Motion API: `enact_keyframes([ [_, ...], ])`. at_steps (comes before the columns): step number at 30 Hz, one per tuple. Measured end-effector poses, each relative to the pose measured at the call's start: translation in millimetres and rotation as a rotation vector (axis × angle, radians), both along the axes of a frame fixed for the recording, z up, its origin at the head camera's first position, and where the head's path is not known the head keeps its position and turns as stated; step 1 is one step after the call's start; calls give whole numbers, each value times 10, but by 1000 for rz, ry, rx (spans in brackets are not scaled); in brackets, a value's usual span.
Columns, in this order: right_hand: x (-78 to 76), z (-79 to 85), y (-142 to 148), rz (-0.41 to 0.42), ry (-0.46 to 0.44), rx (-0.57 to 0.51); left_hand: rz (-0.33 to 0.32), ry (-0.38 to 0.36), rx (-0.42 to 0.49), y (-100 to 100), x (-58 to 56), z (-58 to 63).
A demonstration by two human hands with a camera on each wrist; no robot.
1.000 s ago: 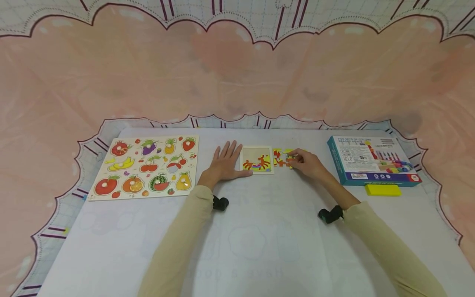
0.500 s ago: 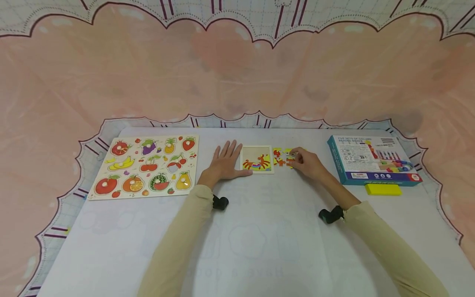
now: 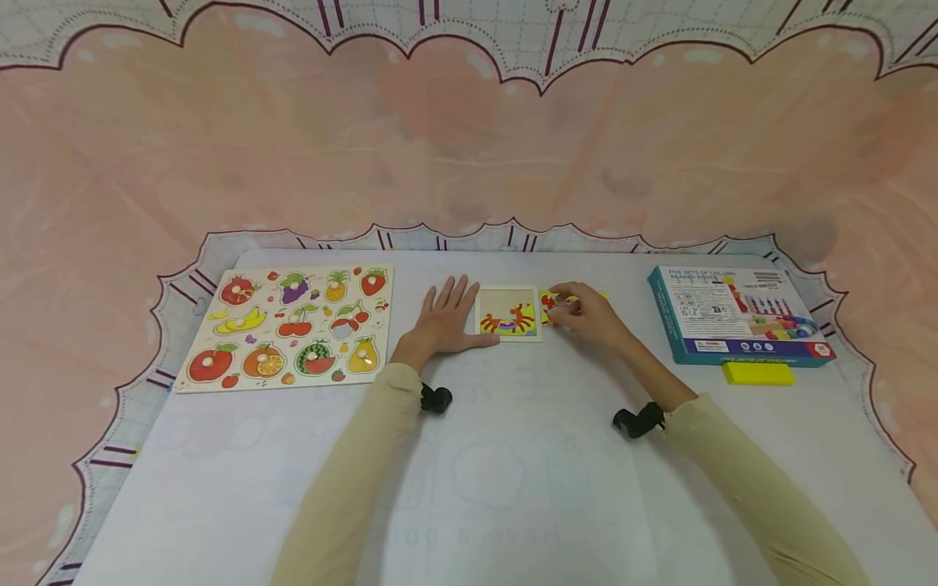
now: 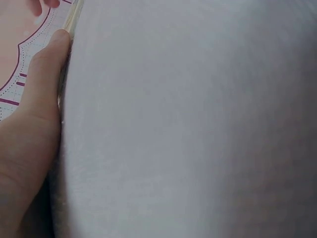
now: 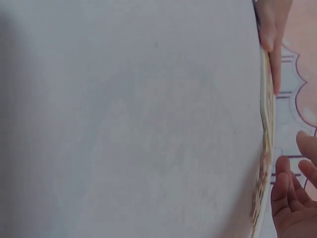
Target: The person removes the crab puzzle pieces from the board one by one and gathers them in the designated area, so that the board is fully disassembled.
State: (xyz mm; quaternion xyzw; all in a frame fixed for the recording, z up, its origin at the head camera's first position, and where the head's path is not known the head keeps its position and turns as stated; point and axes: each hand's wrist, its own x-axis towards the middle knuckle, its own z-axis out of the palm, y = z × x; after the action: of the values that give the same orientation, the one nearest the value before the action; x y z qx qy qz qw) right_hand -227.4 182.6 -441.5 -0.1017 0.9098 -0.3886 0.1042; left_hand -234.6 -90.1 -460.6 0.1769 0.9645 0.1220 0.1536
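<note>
left hand point(image 3: 443, 319) flat, fingers spread, thumb against square puzzle tray point(image 3: 508, 313); right hand point(image 3: 586, 316) pinching puzzle piece point(image 3: 554, 304), orientation unclear.

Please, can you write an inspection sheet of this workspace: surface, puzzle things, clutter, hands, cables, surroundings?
Surface: white table, flat, with a faint print.
Job's things: small puzzle tray, partly filled along its near edge; loose pieces just right of it.
Clutter: fruit board far left; teal box far right, a yellow block in front of it.
Hands: left hand flat on the table, thumb at the tray's edge; right hand on the loose pieces, fingers curled, grip not clear.
Cables: nothing seen.
Surroundings: pink cloth with scalloped border behind and around the table.
</note>
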Motion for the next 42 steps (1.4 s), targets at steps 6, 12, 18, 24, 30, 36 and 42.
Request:
enact_keyframes([
  [6,-19,-7,-184,39,8,7,1,-3,-19,3,1,-7],
  [12,-41,-18,-272,84,2,23,-3,1,-17,8,6,-10],
  [18,-76,-64,-333,104,-1,50,-2,1,-29,12,16,-6],
  [24,-105,-102,-384,116,11,85,-3,-2,-29,10,19,-9],
  [30,-114,-113,-419,114,24,114,-6,0,-32,0,8,-19],
  [36,-122,-98,-441,96,22,143,-12,7,-30,-2,-20,-20],
  [42,-123,-109,-452,90,20,143,-6,-1,-33,-3,-25,-28],
])
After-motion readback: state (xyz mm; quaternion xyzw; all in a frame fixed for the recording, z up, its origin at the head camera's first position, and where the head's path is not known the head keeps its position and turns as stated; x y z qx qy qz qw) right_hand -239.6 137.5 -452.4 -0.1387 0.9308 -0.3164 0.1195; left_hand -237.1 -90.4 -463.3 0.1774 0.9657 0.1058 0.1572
